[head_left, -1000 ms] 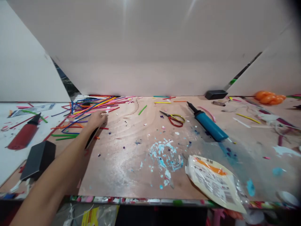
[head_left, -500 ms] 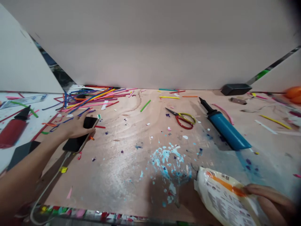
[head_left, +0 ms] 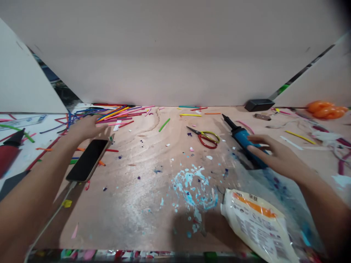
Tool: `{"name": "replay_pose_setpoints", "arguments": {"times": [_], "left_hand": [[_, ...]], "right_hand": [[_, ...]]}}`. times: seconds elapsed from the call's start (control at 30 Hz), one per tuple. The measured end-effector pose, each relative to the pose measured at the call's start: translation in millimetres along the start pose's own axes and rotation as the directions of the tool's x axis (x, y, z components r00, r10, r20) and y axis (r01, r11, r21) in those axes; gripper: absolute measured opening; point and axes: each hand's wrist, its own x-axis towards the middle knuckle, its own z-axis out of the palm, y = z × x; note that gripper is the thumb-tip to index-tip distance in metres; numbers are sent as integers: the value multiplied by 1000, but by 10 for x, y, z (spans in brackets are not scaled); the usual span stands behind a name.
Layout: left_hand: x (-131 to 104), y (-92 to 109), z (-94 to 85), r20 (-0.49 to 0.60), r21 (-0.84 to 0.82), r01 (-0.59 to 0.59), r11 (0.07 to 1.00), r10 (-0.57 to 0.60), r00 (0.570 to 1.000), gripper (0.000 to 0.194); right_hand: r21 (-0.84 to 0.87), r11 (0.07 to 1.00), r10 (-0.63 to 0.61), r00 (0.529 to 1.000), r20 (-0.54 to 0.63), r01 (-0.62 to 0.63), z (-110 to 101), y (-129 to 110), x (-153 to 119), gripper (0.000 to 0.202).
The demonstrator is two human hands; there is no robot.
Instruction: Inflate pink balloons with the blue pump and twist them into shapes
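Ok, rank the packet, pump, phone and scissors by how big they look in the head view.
1. Packet
2. Phone and pump: look alike, the right hand partly covering the pump
3. Scissors

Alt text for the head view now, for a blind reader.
A person's left hand is at thin multicoloured strips beyond a rectangular black phone, right hand over a blue cylindrical pump; metal scissors with red and yellow handles lie between.

Cream packet (head_left: 255, 226), two Chinese characters (head_left: 253, 197), apparently 亲肤, smaller print (head_left: 253, 228) too blurred.
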Motion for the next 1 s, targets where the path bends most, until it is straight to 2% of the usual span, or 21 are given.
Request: {"name": "replay_pose_setpoints", "arguments": {"times": [0.07, 0.13, 0.2, 0.3, 0.4, 0.53, 0.6, 0.67, 0.73, 0.8, 0.83, 0.87, 0.9, 0.93, 0.97, 1.0], "left_hand": [[180, 193, 38, -14, 46, -70, 997, 70, 997, 60], [310, 362, 134, -44, 80, -72, 994, 76, 996, 53], [401, 459, 258, -9, 97, -95, 991, 96, 995, 45], [481, 480, 408, 21, 103, -149, 983, 148, 989, 36], [500, 473, 450, -53, 68, -135, 989, 139, 989, 32], [426, 608, 378, -216, -47, -175, 983, 161, 963, 32], [364, 734, 332, -306, -99, -226, 969, 187, 934, 30], [305, 872, 296, -383, -172, -262, 950, 181, 906, 25], [245, 1011, 252, -464, -274, -321, 907, 168, 870, 18], [159, 1158, 162, -553, -435, -411, 801, 123, 824, 12], [94, 1240, 89, -586, -540, -460, 705, 78, 807, 11], [12, 1330, -5, -596, -649, -498, 575, 22, 802, 12], [-90, 1429, -119, -586, -748, -527, 403, -28, 810, 13], [-206, 1537, -247, -556, -818, -535, 212, -51, 830, 13], [-332, 1652, -380, -518, -855, -517, 41, -26, 855, 12], [-458, 1773, -510, -468, -882, -464, -85, 35, 883, 9]], "right_hand": [[-164, 984, -70, 997, 27, 73, 140, -27, 330, 53], [-198, 962, -191, 982, -9, 186, 281, -140, 431, 52], [-103, 939, -337, 939, -72, 329, 373, -357, 323, 43], [40, 876, -476, 874, -102, 481, 443, -803, -28, 26], [188, 785, -580, 806, -113, 591, 589, -1250, -307, 18], [333, 652, -655, 727, -208, 682, 995, -1793, -401, 14], [309, 582, -711, 655, -255, 752, 1182, -2085, -394, 10], [207, 489, -800, 531, -281, 847, 1286, -2384, -398, 9], [139, 392, -865, 416, -280, 909, 1287, -2645, -419, 14], [111, 303, -905, 322, -278, 946, 1205, -2820, -432, 17], [110, 275, -913, 296, -280, 955, 1144, -2868, -419, 17], [128, 279, -908, 305, -288, 952, 1079, -2889, -384, 16], [169, 324, -882, 361, -302, 931, 1016, -2885, -321, 15], [238, 408, -826, 467, -315, 881, 958, -2863, -226, 15], [332, 519, -724, 611, -319, 788, 909, -2826, -97, 20], [435, 606, -593, 743, -310, 666, 871, -2780, 62, 31]]}}
